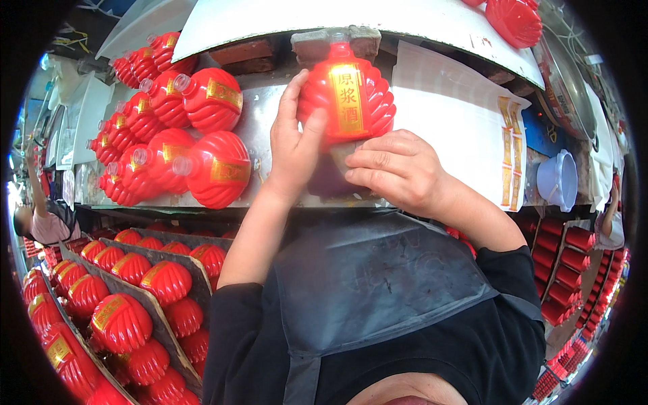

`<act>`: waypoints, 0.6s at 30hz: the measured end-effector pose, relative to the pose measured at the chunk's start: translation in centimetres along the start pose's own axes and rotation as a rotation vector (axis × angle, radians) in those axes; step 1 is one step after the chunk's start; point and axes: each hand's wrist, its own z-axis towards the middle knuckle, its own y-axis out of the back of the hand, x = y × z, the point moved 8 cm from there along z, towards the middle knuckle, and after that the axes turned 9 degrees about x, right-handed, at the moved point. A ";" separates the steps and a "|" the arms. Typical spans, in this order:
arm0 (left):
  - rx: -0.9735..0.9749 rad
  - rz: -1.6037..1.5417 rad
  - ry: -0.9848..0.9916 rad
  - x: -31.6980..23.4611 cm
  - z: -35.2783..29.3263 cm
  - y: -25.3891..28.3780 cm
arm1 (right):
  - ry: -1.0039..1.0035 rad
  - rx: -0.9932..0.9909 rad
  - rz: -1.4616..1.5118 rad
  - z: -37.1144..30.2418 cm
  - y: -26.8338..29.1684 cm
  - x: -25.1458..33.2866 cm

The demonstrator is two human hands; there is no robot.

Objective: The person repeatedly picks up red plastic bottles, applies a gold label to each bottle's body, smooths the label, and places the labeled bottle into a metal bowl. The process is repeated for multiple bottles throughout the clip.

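A red bottle (376, 101) with ribbed, shell-like sides and a clear neck stands on the metal table directly before me. Down the middle of its front runs a gold label (349, 101). My left hand (291, 148) grips the bottle's left side, fingers along the edge and thumb toward the front. At the bottle's lower right, my right hand (408, 169) is closed, its fingers curled together close to the base. Whatever those fingers pinch, if anything, is too small or hidden to make out.
Rows of similar red bottles (219, 169) lie at the left of the table. A white sheet (445, 121) with gold label strips (511, 152) lies right, near a pale blue bucket (557, 179). Racks of red bottles (121, 324) stand below left. A white board (351, 15) spans the back.
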 end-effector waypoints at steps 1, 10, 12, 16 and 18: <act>0.000 -0.021 0.011 0.0 0.0 0.0 | -0.028 -0.037 0.026 0.1 0.4 -0.3; 0.058 0.115 0.058 -0.1 0.6 -0.4 | -0.626 -0.254 0.175 0.4 3.7 -10.0; 0.041 0.101 0.079 0.0 0.5 -0.2 | -0.743 -0.317 0.531 -0.8 3.6 -12.1; 0.057 0.172 0.066 -0.5 0.3 -0.6 | -0.787 -0.223 0.419 -1.6 3.0 -11.4; 0.061 0.265 0.032 -1.0 0.4 -0.8 | -1.023 -0.008 0.534 -3.2 0.3 -11.0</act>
